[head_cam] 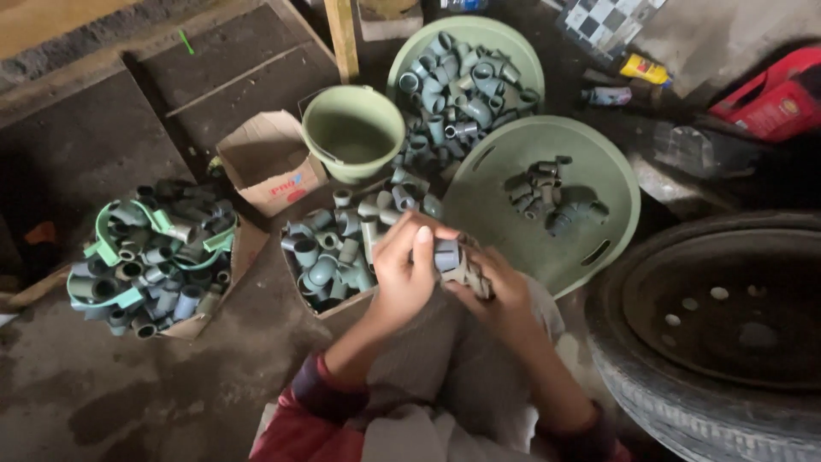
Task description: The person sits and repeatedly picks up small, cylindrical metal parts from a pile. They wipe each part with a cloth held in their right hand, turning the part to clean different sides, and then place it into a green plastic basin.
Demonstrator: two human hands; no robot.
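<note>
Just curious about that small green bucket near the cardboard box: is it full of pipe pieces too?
No, the small green bucket shows only its bare inside, while the grey pipe fittings fill the round basin beside it.

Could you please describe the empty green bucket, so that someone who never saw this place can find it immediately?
Start from the large round green basin lying flat beside the tyre. To its left, beyond the cardboard box of grey pipe fittings, stands the small green bucket, next to an open cardboard box. Unlike the other green containers, it holds no fittings.
</note>
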